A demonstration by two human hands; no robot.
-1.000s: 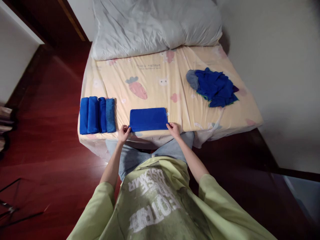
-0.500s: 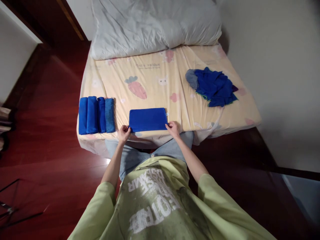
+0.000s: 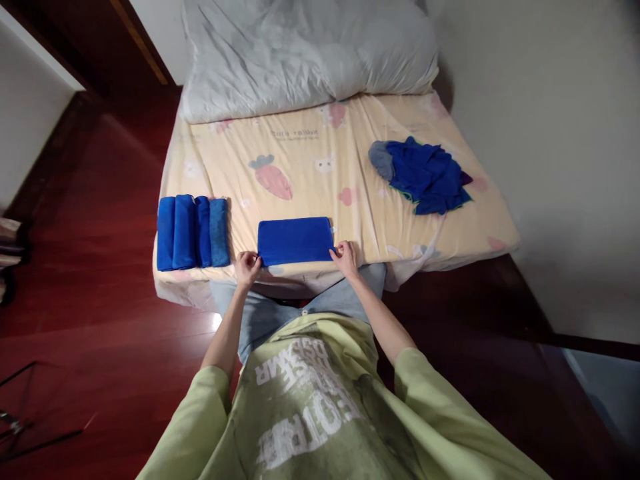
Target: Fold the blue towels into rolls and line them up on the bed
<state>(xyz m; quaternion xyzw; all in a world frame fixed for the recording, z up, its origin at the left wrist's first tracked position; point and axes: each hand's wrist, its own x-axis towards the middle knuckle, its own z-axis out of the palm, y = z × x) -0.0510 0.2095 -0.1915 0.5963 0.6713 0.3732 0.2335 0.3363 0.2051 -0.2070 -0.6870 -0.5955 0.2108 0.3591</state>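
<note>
A blue towel (image 3: 295,241), folded into a flat rectangle, lies along the near edge of the bed. My left hand (image 3: 247,268) pinches its near left corner. At the near right corner, my right hand (image 3: 345,259) has the cloth between thumb and fingers. To the left of the towel, several rolled or folded blue towels (image 3: 184,232) lie side by side in a row. A loose heap of crumpled blue cloths (image 3: 427,175), with a greyish one at its left end, is on the right part of the bed.
The bed (image 3: 225,160) has a pale yellow sheet printed with carrots and rabbits. A bulky grey-white quilt (image 3: 310,57) covers its far end. A wall (image 3: 540,147) stands to the right. Thin black stand legs (image 3: 35,437) rest on the dark red floor (image 3: 100,300) at lower left.
Both hands keep hold of the towel's near corners, and the towel stays in place. The view has shifted very slightly.
</note>
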